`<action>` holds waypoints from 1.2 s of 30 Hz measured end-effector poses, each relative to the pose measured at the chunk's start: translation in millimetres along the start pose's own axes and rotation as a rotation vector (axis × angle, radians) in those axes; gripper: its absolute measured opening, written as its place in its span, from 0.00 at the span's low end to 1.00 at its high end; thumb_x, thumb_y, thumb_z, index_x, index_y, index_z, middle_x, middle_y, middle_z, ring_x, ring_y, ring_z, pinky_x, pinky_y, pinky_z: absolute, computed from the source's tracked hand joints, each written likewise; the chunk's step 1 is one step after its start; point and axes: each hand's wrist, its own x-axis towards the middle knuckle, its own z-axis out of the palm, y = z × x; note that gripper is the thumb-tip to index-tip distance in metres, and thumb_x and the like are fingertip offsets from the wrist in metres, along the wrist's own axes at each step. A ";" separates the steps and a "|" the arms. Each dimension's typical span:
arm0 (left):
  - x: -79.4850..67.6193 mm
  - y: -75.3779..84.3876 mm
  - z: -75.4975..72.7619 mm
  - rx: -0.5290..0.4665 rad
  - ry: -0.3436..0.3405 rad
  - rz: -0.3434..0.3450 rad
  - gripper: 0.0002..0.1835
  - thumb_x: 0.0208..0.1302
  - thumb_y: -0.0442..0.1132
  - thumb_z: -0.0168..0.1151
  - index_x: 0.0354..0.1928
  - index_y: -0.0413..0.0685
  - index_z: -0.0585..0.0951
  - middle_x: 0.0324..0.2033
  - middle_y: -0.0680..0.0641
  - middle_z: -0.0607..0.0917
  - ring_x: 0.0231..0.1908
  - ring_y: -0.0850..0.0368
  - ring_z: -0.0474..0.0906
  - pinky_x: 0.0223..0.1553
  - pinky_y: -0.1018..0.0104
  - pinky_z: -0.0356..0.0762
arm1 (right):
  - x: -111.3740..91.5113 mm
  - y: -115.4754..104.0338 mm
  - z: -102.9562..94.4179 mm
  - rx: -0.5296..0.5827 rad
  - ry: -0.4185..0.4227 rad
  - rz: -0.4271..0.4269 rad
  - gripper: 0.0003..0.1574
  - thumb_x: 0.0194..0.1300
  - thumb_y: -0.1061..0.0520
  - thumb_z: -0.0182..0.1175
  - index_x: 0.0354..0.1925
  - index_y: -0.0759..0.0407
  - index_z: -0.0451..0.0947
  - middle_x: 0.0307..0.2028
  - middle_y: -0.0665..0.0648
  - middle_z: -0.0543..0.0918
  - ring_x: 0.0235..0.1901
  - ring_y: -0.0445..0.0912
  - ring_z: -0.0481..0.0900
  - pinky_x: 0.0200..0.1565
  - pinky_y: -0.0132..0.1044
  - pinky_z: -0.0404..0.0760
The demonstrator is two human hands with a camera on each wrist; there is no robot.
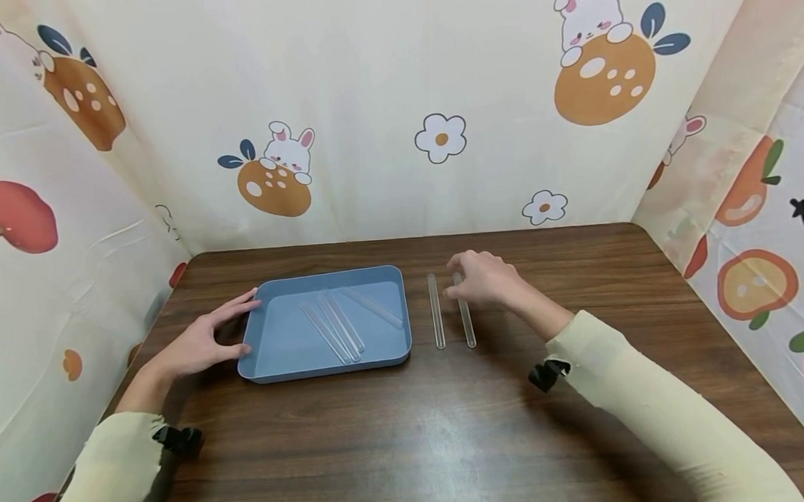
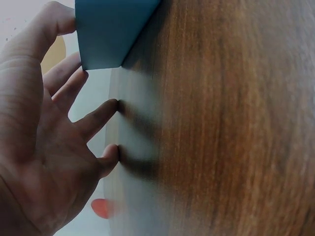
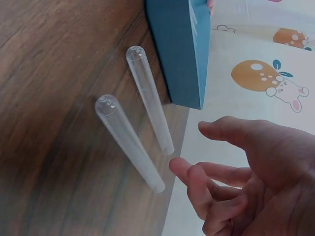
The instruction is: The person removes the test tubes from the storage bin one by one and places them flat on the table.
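Observation:
A blue tray (image 1: pixel 299 368) lies on the table with several clear test tubes (image 1: pixel 338 326) inside it. My left hand (image 1: pixel 198 345) rests at its left end, spread fingers and thumb touching the rim and wall. To the tray's right, two more test tubes lie side by side on the table, a nearer one (image 1: pixel 435 310) and a farther one (image 1: pixel 468 323). Over the upper end of the farther tube hovers my right hand (image 1: pixel 485 277). In the right wrist view, the thumb and index finger (image 3: pixel 211 172) are apart, with no tube between them.
The brown wooden table (image 1: pixel 412 447) ends at a printed curtain (image 1: pixel 366 93) at the back, with more curtain at both sides. A black wrist strap mount (image 1: pixel 548 374) sits on the right sleeve, another (image 1: pixel 180 441) on the left.

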 end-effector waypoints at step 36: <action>-0.5 -1.7 0.1 0.000 0.009 0.019 0.43 0.68 0.38 0.79 0.83 0.46 0.73 0.91 0.46 0.61 0.88 0.38 0.57 0.76 0.16 0.58 | 12.3 -61.6 1.1 -0.033 -0.068 -0.139 0.37 0.74 0.41 0.74 0.76 0.49 0.82 0.77 0.54 0.83 0.70 0.60 0.86 0.61 0.63 0.87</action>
